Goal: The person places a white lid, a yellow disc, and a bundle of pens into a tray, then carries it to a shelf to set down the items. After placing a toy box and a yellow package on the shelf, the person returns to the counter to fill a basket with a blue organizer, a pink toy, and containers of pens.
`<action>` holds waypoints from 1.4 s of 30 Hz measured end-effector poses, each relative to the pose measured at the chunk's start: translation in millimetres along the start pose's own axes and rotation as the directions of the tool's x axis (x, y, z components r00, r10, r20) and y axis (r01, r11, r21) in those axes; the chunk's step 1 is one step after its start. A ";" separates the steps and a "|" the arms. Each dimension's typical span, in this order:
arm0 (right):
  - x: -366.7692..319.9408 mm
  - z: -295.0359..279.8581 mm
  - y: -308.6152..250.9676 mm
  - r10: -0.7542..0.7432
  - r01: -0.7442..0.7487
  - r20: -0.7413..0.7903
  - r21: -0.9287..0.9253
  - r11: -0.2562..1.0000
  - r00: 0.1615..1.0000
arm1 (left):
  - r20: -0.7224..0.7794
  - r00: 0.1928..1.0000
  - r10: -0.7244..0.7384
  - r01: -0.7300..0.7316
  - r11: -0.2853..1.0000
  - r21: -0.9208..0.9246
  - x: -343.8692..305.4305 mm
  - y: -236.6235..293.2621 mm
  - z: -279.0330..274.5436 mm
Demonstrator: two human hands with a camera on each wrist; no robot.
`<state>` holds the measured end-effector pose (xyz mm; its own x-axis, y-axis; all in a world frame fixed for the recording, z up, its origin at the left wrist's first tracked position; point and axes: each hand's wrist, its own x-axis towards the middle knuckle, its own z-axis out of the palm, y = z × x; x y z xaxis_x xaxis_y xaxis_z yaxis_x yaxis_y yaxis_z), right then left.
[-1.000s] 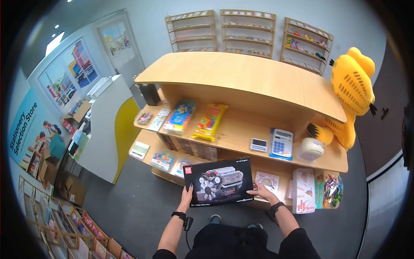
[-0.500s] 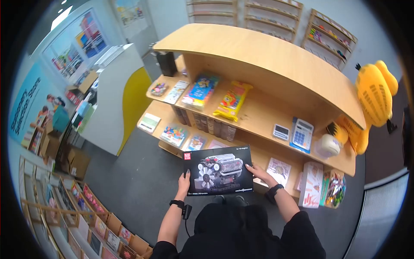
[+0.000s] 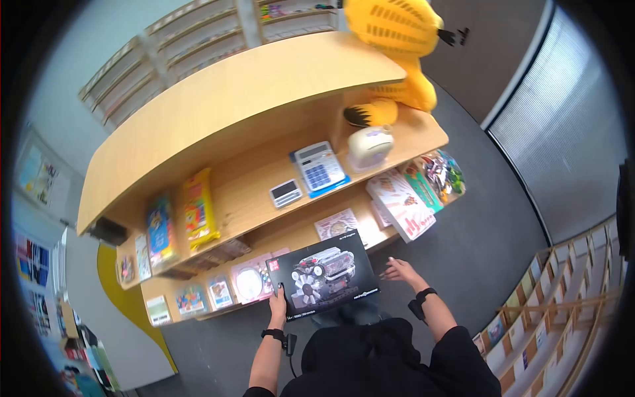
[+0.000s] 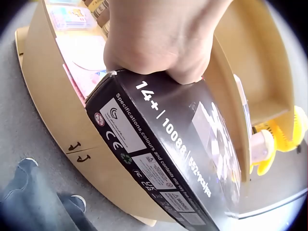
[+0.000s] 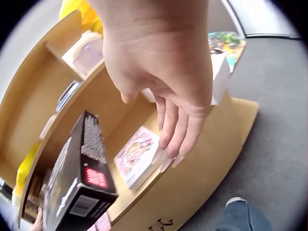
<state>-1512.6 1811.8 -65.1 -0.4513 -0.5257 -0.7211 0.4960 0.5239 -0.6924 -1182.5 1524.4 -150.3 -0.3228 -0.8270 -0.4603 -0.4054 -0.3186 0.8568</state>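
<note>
A black building-set box [image 3: 325, 276] with an engine model printed on its front is held up by my left hand [image 3: 278, 306], which grips its left edge. In the left wrist view, the box's lower side panel [image 4: 144, 163] carries white print and safety marks. My right hand [image 3: 401, 273] is off the box, just beyond its right edge. Its fingers [image 5: 180, 130] hang relaxed with nothing between them, in front of a pink-patterned box [image 5: 138, 153] on the lower shelf.
A two-tier wooden shelf unit [image 3: 218, 112] stands in front. On it are a calculator [image 3: 319, 167], a yellow packet [image 3: 200, 208], a cream-coloured container [image 3: 370, 147] and a white patterned box [image 3: 403, 204]. A yellow plush toy [image 3: 397, 30] sits at its far right end.
My right hand has let go of the black box and moved off to its right. The left hand keeps hold of it. The head view has turned to the right.
</note>
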 end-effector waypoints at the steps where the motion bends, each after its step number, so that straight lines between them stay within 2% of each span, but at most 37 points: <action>1: -0.1 -20.5 12.3 0.033 -0.032 -0.047 0.030 0.999 0.998 | 0.021 1.000 0.003 -0.003 1.000 0.018 -1.0 2.6 7.1; 3: 2.7 -59.3 31.0 0.048 -0.038 -0.121 0.079 0.996 0.991 | -0.013 1.000 0.007 -0.006 1.000 0.022 -7.6 10.8 19.2; 4: 8.7 -82.7 42.0 0.031 0.009 -0.212 0.186 0.983 0.977 | 0.014 0.998 -0.055 0.056 0.997 -0.046 -16.9 23.6 25.8; 5: 17.3 -96.6 46.0 0.017 0.065 -0.295 0.266 0.962 0.955 | -0.021 0.999 -0.030 0.030 1.000 -0.005 -14.2 19.6 26.5; 6: 30.3 -109.2 50.9 0.023 0.059 -0.285 0.274 0.960 0.958 | -0.040 0.998 -0.041 0.043 0.998 0.041 -19.9 27.8 27.9; 7: 46.9 -121.2 53.3 0.028 0.085 -0.342 0.311 0.947 0.939 | -0.065 0.997 -0.052 0.058 0.995 0.083 -25.1 34.5 29.7; 8: 64.1 -131.6 55.7 0.036 0.110 -0.392 0.343 0.933 0.919 | -0.087 0.995 -0.058 0.064 0.996 0.063 -24.3 28.9 29.8; 11: 110.9 -156.8 51.9 0.078 0.103 -0.415 0.397 0.912 0.907 | -0.151 0.982 -0.115 0.126 0.990 0.065 -26.5 8.7 28.4; 13: 138.7 -169.1 49.7 0.100 0.109 -0.426 0.440 0.891 0.899 | -0.220 0.971 -0.096 0.098 0.995 -0.006 -34.9 1.3 40.1; 15: 157.9 -180.4 46.4 0.070 0.126 -0.372 0.476 0.870 0.926 | -0.291 0.955 -0.058 0.080 0.995 0.063 -44.7 3.2 53.7; 16: 159.8 -183.5 42.3 -0.032 0.194 -0.301 0.528 0.827 0.953 | -0.306 0.951 -0.048 0.070 0.996 0.060 -46.6 1.9 59.3; 18: 158.9 -186.9 31.6 0.028 0.143 -0.296 0.539 0.830 0.955 | -0.385 0.918 -0.099 0.165 0.976 0.143 -52.2 0.3 69.2; 21: 167.0 -196.6 35.9 0.025 0.146 -0.282 0.570 0.808 0.959 | -0.380 0.920 -0.094 0.115 0.993 0.032 -63.1 16.2 91.6; 23: 175.8 -204.6 44.3 0.022 0.159 -0.282 0.600 0.784 0.959 | -0.382 0.921 -0.077 0.097 0.995 0.033 -68.2 25.9 100.6; 26: 173.2 -209.2 41.6 -0.026 0.170 -0.227 0.642 0.748 0.974 | -0.380 0.923 -0.070 0.085 0.996 0.022 -68.6 36.6 112.2; 28: 158.6 -206.4 33.3 -0.060 0.220 -0.277 0.592 0.775 0.959 | -0.378 0.923 -0.078 0.089 0.996 0.011 -70.6 46.8 120.0; 30: 151.4 -206.2 30.1 -0.041 0.205 -0.286 0.575 0.792 0.957 | -0.347 0.938 0.001 0.003 1.000 0.012 -72.3 55.6 127.3; 33: 139.9 -208.5 33.8 -0.030 0.201 -0.307 0.543 0.815 0.951 | -0.310 0.950 0.019 0.000 0.998 0.061 -75.1 57.5 127.0; 35: 128.3 -210.4 40.9 -0.039 0.220 -0.328 0.537 0.814 0.944 | -0.293 0.956 0.010 -0.001 1.000 0.031 -77.3 53.0 124.3; 37: 106.7 -215.7 49.3 -0.083 0.250 -0.327 0.513 0.821 0.941 | -0.289 0.957 0.013 -0.042 0.995 -0.092 -87.4 57.8 128.1; 42: 48.1 -225.7 71.8 -0.115 0.304 -0.375 0.497 0.813 0.920 | -0.263 0.964 -0.028 0.001 0.995 -0.102 -95.7 43.6 112.7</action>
<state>-1666.1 1975.3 -155.0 -0.7506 -0.2923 -0.5926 0.6343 -0.0671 -0.7702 -1265.7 1641.9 -95.1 -0.0754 -0.9104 -0.4069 -0.3164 -0.3651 0.8755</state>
